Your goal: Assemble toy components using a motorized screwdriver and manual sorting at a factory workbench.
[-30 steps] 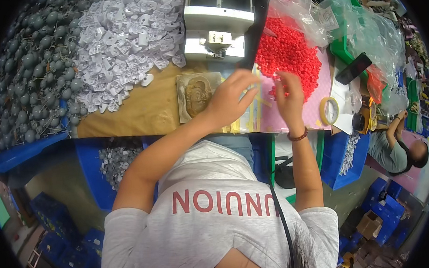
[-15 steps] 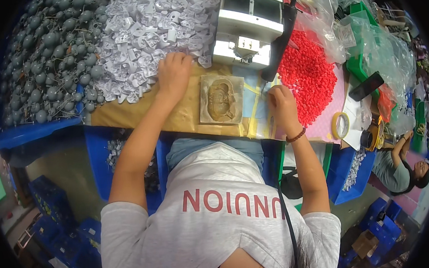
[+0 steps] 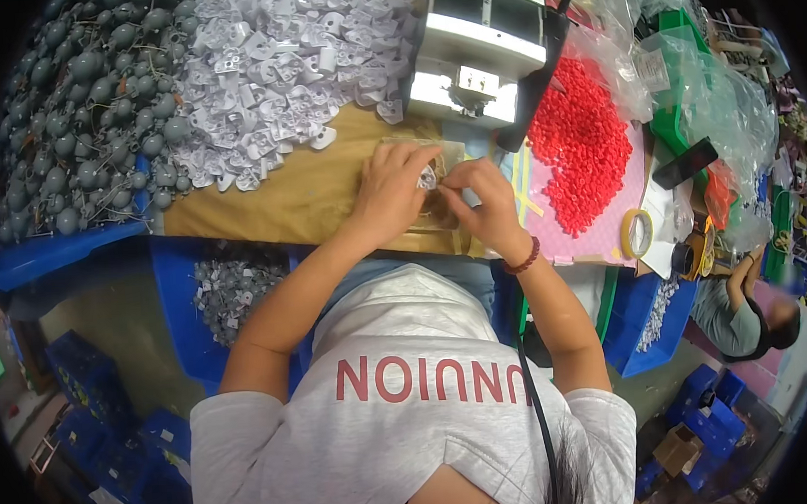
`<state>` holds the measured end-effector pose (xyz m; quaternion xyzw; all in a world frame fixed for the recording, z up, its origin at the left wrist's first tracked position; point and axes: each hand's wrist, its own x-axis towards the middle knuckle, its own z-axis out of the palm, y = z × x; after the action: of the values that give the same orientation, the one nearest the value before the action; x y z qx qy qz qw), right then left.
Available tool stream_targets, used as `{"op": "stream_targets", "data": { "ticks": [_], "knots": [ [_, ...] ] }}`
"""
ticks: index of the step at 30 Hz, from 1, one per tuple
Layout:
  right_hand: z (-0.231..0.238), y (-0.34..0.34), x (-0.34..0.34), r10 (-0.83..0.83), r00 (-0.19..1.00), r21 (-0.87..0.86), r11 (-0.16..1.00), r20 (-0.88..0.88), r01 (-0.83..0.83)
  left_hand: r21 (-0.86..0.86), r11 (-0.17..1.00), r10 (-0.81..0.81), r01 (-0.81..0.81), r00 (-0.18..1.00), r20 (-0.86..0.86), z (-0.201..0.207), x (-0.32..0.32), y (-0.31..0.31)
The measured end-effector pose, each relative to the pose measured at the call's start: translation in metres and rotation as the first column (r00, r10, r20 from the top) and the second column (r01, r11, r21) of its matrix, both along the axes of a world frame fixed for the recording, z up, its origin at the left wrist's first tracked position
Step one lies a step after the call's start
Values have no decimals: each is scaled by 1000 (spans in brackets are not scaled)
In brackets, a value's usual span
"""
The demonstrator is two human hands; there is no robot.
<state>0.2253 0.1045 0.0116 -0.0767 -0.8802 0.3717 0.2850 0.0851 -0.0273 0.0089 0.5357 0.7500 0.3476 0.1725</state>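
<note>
Both hands meet over a square metal mould block [image 3: 454, 150], covering most of its hollow. My left hand [image 3: 389, 190] is closed on a small white plastic part [image 3: 428, 177], which sits at the block's hollow under the fingertips. Right beside it, my right hand [image 3: 486, 208] pinches with thumb and forefinger close to the part; anything between those fingertips is too small to make out. Beyond the left hand spreads a large heap of similar white plastic parts [image 3: 273, 75]. A pile of small red rings [image 3: 581, 139] lies right of my right hand.
A white and black machine [image 3: 479, 53] stands behind the block. Grey balls with wires [image 3: 81, 115] fill the far left. Yellow tape [image 3: 638, 233] and a black phone [image 3: 686, 163] lie right. Blue bins [image 3: 191, 330] hang below the table edge. Another person [image 3: 744, 310] sits far right.
My left hand came from the white heap to the block with a white part. My right hand moved left from beside the red rings to meet it.
</note>
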Motion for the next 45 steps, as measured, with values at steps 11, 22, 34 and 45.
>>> {"op": "stream_targets", "data": {
  "ticks": [11,22,34,45],
  "knots": [
    [-7,-9,-12,53,980,413,901,193,-130,130,991,-16,-1,992,126,4,-48,-26],
    [-14,-26,-8,6,982,321,945,189,-67,468,789,604,-398,640,-475,76,-267,-77],
    [-2,-21,-8,-42,984,64,997,173,31,87,817,183,-571,112,-977,122,-396,-8],
    [33,21,23,-187,977,-8,982,102,189,526,809,567,-263,586,-579,246,-287,-5]
  ]
}}
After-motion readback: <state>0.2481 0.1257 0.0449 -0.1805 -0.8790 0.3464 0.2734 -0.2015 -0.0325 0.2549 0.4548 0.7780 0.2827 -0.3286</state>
